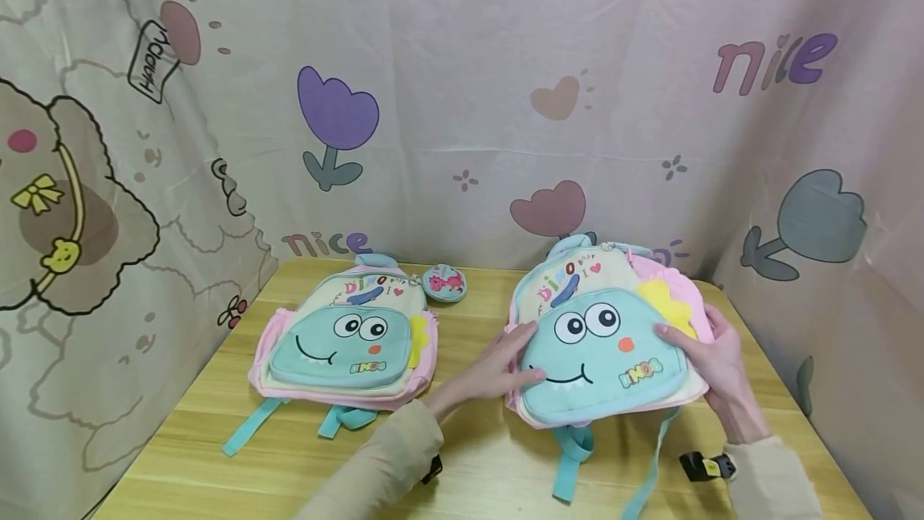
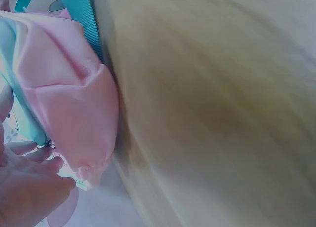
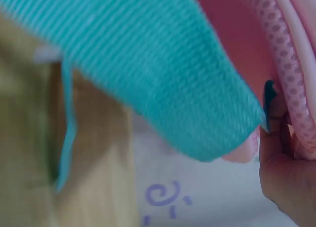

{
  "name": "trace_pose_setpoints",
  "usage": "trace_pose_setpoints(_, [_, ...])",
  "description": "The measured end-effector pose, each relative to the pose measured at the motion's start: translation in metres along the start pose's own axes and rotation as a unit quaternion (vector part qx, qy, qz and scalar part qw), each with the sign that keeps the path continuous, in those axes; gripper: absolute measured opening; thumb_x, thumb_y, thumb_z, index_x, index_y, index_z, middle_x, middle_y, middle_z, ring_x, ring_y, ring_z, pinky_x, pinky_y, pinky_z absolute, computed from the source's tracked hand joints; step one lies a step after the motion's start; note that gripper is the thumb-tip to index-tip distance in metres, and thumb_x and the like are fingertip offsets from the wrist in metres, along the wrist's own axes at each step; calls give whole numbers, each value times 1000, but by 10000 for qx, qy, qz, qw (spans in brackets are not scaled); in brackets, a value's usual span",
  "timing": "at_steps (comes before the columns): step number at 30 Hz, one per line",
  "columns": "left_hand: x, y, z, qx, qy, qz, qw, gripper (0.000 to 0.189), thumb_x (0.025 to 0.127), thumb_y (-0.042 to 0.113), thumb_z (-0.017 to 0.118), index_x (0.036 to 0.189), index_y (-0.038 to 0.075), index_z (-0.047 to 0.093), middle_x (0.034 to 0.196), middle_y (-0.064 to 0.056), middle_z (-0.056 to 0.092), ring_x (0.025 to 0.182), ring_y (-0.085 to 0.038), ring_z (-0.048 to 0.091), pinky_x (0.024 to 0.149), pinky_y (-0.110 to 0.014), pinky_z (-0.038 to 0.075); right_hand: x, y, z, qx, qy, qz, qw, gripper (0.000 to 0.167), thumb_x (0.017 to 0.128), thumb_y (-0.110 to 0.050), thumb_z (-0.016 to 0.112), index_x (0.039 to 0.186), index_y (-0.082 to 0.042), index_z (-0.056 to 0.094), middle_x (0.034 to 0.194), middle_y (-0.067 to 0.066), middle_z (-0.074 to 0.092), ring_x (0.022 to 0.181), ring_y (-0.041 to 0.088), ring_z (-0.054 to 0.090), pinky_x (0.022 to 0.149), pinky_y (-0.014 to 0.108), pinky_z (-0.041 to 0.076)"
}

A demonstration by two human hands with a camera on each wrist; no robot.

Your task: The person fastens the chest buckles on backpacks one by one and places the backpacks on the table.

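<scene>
A small dinosaur backpack (image 1: 606, 359) in teal, cream and pink stands between both hands on the right side of the table. My left hand (image 1: 498, 363) touches its front at the left edge, thumb and fingers on the teal panel; the pink side pocket (image 2: 79, 98) shows beside it. On the other side my right hand (image 1: 715, 363) grips the bag's edge, thumb in front and fingers behind. The right wrist view shows that hand at the pink mesh padding (image 3: 289, 69), near a wide teal strap (image 3: 148, 79). A matching backpack (image 1: 354, 343) lies to the left, untouched.
Both bags rest on a wooden table (image 1: 231, 456). A round teal charm (image 1: 444, 283) lies by the left bag's top. Teal straps (image 1: 570, 472) trail toward the front. A printed curtain (image 1: 462, 103) hangs behind and along the sides.
</scene>
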State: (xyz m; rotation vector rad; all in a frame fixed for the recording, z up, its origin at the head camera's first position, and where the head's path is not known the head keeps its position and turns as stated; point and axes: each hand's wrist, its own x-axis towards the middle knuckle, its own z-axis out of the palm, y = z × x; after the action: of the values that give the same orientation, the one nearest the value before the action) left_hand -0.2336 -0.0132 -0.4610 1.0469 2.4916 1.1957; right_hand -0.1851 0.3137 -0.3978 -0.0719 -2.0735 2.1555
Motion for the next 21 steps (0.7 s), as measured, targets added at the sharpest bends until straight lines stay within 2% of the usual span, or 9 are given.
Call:
trace_pose_setpoints(4, [6, 7, -1, -105, 28, 11, 9999, 80, 99, 33, 64, 161, 8, 21, 169, -16, 20, 148, -31, 35, 127, -52, 15, -1, -14, 4, -209, 28, -229, 9995, 51, 91, -6, 72, 128, -26, 44, 91, -14, 71, 71, 8, 75, 59, 27, 59])
trace_pose_setpoints(6, [9, 9, -2, -164, 28, 24, 9999, 79, 99, 32, 64, 161, 9, 21, 168, -17, 18, 156, -30, 21, 127, -53, 17, -2, -21, 6, -476, 72, -376, 9981, 53, 90, -7, 74, 131, -24, 44, 92, -14, 69, 71, 7, 74, 59, 26, 59])
trace_pose_setpoints(9, [14, 14, -2, -338, 0, 30, 9994, 78, 99, 30, 64, 162, 12, 20, 169, -20, 15, 157, -31, 18, 126, -53, 20, -2, -33, 10, -1025, 191, -596, 9928, 57, 89, -10, 76, 134, -21, 44, 96, -13, 65, 71, 4, 73, 60, 24, 59])
trace_pose_setpoints(12, [19, 19, -3, -534, -37, 90, 9985, 76, 100, 28, 63, 162, 15, 20, 169, -18, 13, 158, -30, 15, 126, -52, 21, -1, -48, 15, -1801, 352, -767, 9800, 60, 89, -15, 77, 138, -15, 42, 100, -13, 59, 73, 0, 70, 62, 21, 59])
trace_pose_setpoints(16, [27, 29, -8, -1012, -139, 317, 9943, 74, 102, 24, 59, 163, 16, 18, 171, -11, 13, 158, -24, 14, 127, -50, 20, 2, -69, 24, -2695, 454, -932, 9574, 69, 89, -21, 78, 143, -6, 37, 105, -7, 53, 72, -2, 66, 62, 20, 58])
trace_pose_setpoints(19, [30, 38, -13, -1543, -243, 403, 9869, 73, 104, 30, 56, 163, 20, 15, 171, -3, 12, 158, -23, 13, 126, -51, 20, 3, -80, 32, -3021, 398, -1030, 9469, 74, 88, -24, 78, 145, -3, 35, 111, 5, 54, 70, -3, 64, 61, 20, 57])
trace_pose_setpoints(21, [31, 42, -16, -1902, -312, 342, 9807, 72, 104, 36, 53, 163, 23, 14, 172, -1, 12, 158, -25, 14, 125, -54, 21, 4, -85, 38, -3168, 323, -1059, 9420, 77, 88, -25, 78, 147, -2, 34, 115, 15, 54, 70, -2, 62, 60, 19, 57])
